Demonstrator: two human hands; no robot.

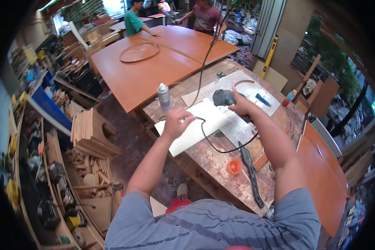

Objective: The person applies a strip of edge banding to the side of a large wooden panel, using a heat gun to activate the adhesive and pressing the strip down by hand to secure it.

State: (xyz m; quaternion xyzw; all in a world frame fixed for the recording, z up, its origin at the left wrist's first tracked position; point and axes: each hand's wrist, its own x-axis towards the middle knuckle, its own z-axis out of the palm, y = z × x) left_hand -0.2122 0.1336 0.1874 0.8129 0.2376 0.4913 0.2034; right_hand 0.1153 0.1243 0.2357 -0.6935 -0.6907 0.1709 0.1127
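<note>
My right hand (242, 105) is closed on a dark corded power tool (224, 97), whose exact kind I cannot make out, above the workbench. From below my right forearm a black cord (214, 146) loops across the bench to my left hand (179, 123). The left fingers are bent together at the cord's end, pinching it over a white sheet (183, 139). Just beyond my left hand stands a spray can (163, 98). Green-handled scissors (220, 75) and a teal hand tool (262, 99) lie past the power tool.
An orange cup (234, 166) and a long black bar (251, 175) occupy the near bench (221, 183). Beyond, large brown panels (154, 79) carry a coiled strip (139, 61); two people stand there. Another cord (202, 71) hangs from above. Wooden pieces (91, 133) stand at left.
</note>
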